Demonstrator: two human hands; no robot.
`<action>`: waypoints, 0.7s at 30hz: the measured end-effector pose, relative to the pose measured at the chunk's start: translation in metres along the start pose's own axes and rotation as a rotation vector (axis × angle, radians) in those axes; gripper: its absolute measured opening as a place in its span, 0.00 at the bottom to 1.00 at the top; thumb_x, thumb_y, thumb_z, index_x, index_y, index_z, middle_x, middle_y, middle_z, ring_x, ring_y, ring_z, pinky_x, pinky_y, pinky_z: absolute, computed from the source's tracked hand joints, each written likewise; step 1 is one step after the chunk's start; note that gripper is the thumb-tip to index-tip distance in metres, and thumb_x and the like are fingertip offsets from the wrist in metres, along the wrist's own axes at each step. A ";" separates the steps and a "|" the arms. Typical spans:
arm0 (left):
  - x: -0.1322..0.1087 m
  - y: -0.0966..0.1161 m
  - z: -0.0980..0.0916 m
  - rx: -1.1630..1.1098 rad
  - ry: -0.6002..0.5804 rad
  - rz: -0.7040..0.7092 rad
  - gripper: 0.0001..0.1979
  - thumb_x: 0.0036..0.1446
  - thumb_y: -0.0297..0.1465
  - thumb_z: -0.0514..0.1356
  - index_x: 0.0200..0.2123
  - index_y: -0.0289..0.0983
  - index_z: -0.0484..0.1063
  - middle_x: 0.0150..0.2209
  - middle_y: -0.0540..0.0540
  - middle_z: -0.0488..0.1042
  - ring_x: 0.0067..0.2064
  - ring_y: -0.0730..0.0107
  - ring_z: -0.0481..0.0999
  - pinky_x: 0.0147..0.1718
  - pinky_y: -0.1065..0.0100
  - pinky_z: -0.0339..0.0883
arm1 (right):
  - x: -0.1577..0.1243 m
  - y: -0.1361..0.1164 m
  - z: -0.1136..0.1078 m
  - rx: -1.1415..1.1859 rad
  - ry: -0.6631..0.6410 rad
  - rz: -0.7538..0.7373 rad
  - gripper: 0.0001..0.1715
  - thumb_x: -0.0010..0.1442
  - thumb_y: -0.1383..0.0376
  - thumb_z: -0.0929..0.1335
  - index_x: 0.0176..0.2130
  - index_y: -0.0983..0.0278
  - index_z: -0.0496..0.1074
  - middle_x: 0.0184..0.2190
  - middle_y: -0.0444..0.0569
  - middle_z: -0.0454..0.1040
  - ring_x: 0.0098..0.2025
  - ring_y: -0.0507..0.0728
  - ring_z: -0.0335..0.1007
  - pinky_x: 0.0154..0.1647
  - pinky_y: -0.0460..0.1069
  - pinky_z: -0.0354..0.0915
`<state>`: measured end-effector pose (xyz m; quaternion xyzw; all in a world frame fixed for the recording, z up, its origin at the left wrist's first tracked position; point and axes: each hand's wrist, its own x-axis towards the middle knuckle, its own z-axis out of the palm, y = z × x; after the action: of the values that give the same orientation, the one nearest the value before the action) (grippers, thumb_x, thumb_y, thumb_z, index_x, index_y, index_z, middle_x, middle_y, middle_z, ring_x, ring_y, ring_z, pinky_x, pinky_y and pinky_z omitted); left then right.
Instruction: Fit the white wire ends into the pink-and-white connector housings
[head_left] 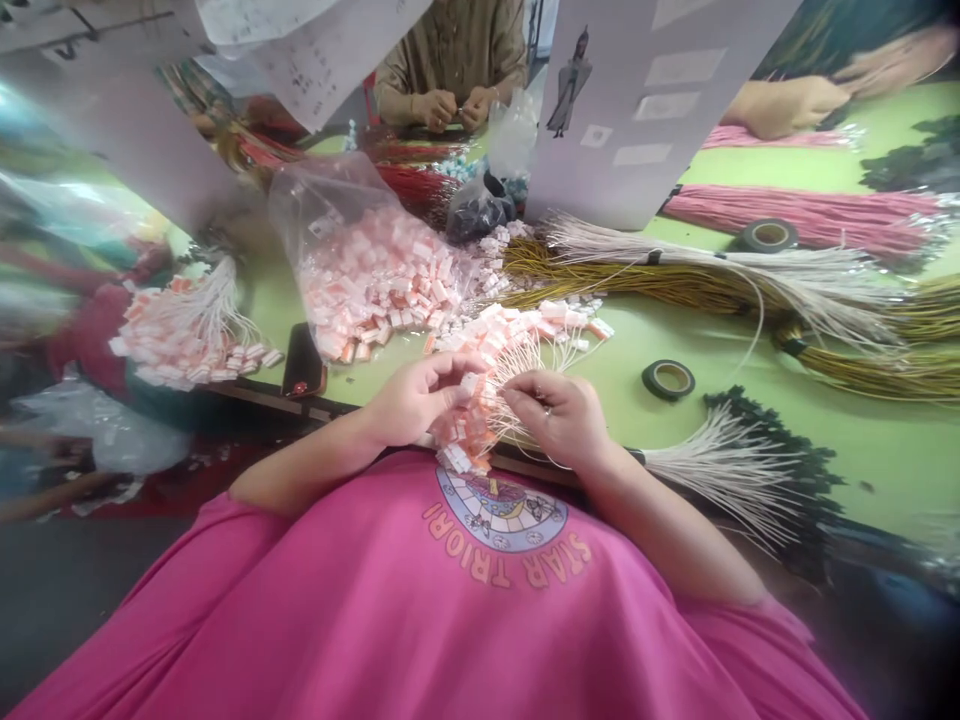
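At the table's near edge, a bundle of white wires (516, 365) ends in many small white-and-orange plastic connectors (469, 425). My left hand (420, 395) is closed at the left of this bundle, thumb and fingers pinching one white connector (471, 384). From the right, my right hand (559, 410) is closed in a pinch on a thin white wire among the others; its fingertips are partly hidden. Behind the hands, an open clear bag (367, 270) spills more of the same connectors. A second wired bundle (187, 330) hangs at the table's left edge.
A dark phone (304, 360) lies by the left edge. Black tape rolls (667, 380) and wire bundles (720, 270), white, yellow and pink, lie to the right. White wires with black ends (735, 460) sit at the near right. Upright panels (600, 110) stand behind; co-workers' hands (454, 108) show beyond.
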<state>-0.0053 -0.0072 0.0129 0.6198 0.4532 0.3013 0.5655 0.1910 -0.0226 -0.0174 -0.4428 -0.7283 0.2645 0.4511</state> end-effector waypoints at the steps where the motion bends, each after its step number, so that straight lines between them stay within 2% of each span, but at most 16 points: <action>1: 0.001 -0.001 -0.001 0.014 -0.008 -0.011 0.12 0.56 0.28 0.59 0.45 0.35 0.71 0.34 0.48 0.74 0.34 0.75 0.73 0.34 0.72 0.69 | 0.000 0.000 0.000 -0.003 0.004 -0.003 0.08 0.56 0.69 0.67 0.27 0.65 0.74 0.22 0.43 0.76 0.24 0.47 0.69 0.25 0.41 0.63; 6: -0.001 0.002 -0.002 0.041 -0.028 -0.019 0.12 0.57 0.27 0.58 0.45 0.36 0.71 0.35 0.48 0.74 0.36 0.75 0.73 0.37 0.72 0.69 | -0.001 0.002 0.003 -0.070 0.078 -0.060 0.07 0.53 0.73 0.67 0.25 0.66 0.73 0.21 0.44 0.74 0.23 0.47 0.68 0.24 0.42 0.62; 16: -0.001 0.005 0.001 0.072 -0.010 -0.026 0.12 0.56 0.28 0.59 0.45 0.35 0.72 0.35 0.47 0.75 0.32 0.76 0.73 0.33 0.73 0.69 | -0.004 0.003 0.010 -0.244 0.185 -0.201 0.12 0.52 0.74 0.64 0.21 0.65 0.69 0.16 0.41 0.66 0.20 0.47 0.61 0.23 0.44 0.58; 21: 0.000 0.007 0.001 0.094 0.026 -0.044 0.14 0.55 0.29 0.61 0.45 0.34 0.74 0.35 0.46 0.76 0.32 0.76 0.73 0.33 0.73 0.70 | -0.004 0.007 0.010 -0.359 0.203 -0.324 0.14 0.54 0.74 0.63 0.20 0.63 0.68 0.15 0.41 0.62 0.20 0.48 0.56 0.23 0.45 0.56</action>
<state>-0.0030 -0.0077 0.0197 0.6315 0.4877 0.2749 0.5364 0.1855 -0.0233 -0.0290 -0.4177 -0.7760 0.0096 0.4726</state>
